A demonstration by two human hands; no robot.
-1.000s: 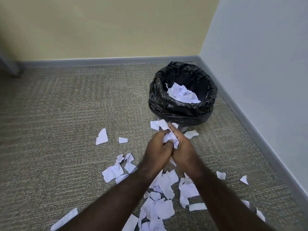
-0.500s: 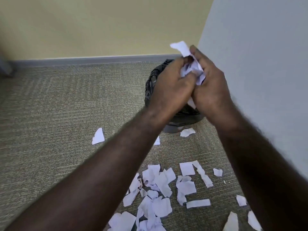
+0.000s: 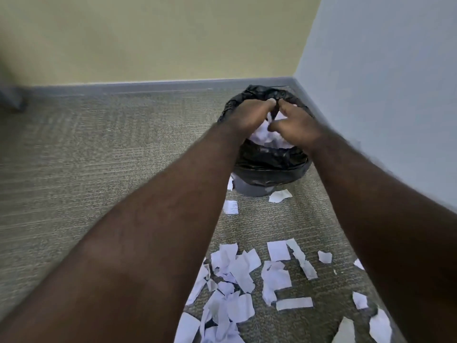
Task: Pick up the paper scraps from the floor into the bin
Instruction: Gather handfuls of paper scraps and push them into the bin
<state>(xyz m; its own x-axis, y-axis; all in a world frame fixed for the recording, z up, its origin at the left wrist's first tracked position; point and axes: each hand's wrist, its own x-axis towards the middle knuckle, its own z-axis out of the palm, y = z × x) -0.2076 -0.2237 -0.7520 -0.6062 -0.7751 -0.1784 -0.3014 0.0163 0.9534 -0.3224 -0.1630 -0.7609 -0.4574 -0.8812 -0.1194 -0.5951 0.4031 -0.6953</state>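
A bin lined with a black bag [image 3: 269,162] stands on the carpet near the room's corner. My left hand [image 3: 249,115] and my right hand [image 3: 296,126] hover side by side over its mouth, palms down. Their fingers are spread and the fingertips are slightly apart. Crumpled white paper scraps [image 3: 264,137] lie in the bin directly under and between the palms. Several more white paper scraps [image 3: 237,273] are strewn on the floor between my forearms, close to me. Two single scraps [image 3: 279,195] [image 3: 230,207] lie just in front of the bin.
A yellow wall with a grey baseboard [image 3: 148,85] runs behind the bin. A pale blue wall [image 3: 383,95] closes in the right side. A dark furniture leg [image 3: 12,100] stands at the far left. Grey-beige carpet [image 3: 99,157] spreads to the left.
Both hands gathered a bunch of scraps from the floor, lifted it high, then dropped down over the bin's mouth. The fingers have come apart there.
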